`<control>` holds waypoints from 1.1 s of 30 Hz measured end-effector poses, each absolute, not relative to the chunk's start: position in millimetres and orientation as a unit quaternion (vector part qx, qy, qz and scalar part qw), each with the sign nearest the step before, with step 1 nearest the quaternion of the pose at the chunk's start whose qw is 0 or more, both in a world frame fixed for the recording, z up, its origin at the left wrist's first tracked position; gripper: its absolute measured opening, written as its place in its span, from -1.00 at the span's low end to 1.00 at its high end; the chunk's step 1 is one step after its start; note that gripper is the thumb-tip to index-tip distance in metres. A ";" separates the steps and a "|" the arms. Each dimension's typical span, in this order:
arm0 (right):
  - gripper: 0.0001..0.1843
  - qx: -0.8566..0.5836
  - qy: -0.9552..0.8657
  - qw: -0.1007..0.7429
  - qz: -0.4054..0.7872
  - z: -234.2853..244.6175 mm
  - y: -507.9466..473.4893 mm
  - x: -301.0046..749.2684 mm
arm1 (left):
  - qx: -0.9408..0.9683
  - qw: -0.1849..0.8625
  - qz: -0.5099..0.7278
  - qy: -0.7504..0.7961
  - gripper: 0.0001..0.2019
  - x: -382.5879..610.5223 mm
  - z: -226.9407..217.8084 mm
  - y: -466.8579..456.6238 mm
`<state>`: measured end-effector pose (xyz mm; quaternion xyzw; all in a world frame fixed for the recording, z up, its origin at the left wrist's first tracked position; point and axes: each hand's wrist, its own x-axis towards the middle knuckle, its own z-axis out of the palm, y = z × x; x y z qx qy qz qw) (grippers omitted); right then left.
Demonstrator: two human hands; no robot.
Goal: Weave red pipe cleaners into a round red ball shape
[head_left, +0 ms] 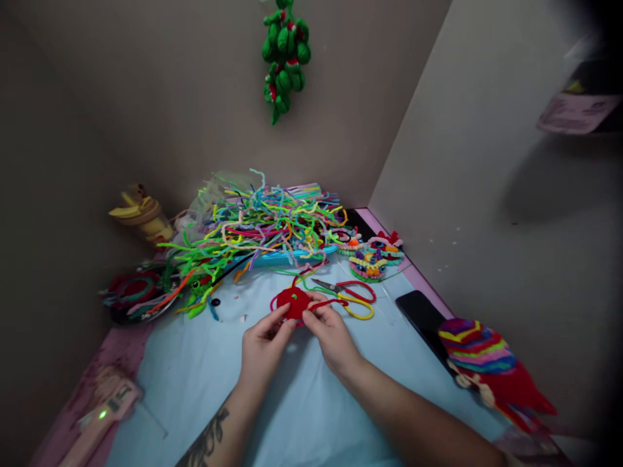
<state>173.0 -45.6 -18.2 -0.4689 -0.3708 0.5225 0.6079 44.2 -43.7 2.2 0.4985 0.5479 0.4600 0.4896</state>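
We held the red coil (294,302) just above the table (204,370), mid-way toward its far edge. Our left hand (263,344) pinched its left rim. Our right hand (332,334) pinched the right rim, where the loose red tail (333,302) ran rightward toward the scissors (350,293). Both hands were equally near.

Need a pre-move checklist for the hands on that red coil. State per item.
1. Grip on coil: left hand and right hand both pinch its rim, ok.
2. Tail of the coil free of scissors: they lie close, contact cannot tell.
3. Scissors shut: blades look together, ok.
4. Pile of pipe cleaners apart from hands: behind them with a gap, ok.
5. Pink tool off: green light lit, not ok.
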 end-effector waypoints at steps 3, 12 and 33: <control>-0.79 -0.484 -0.382 0.587 0.524 -19.3 -44.9 174.1 | 0.481 0.476 0.468 0.568 -0.62 41.7 0.1 -42.1; -0.77 -0.552 -0.486 0.529 0.423 -11.1 -43.5 195.2 | 0.393 0.452 0.541 0.590 -0.53 28.4 -4.3 -30.1; -0.89 -0.523 -0.539 0.528 0.396 -8.5 -37.7 212.1 | 0.386 0.563 0.482 0.549 -0.54 36.9 0.9 -31.0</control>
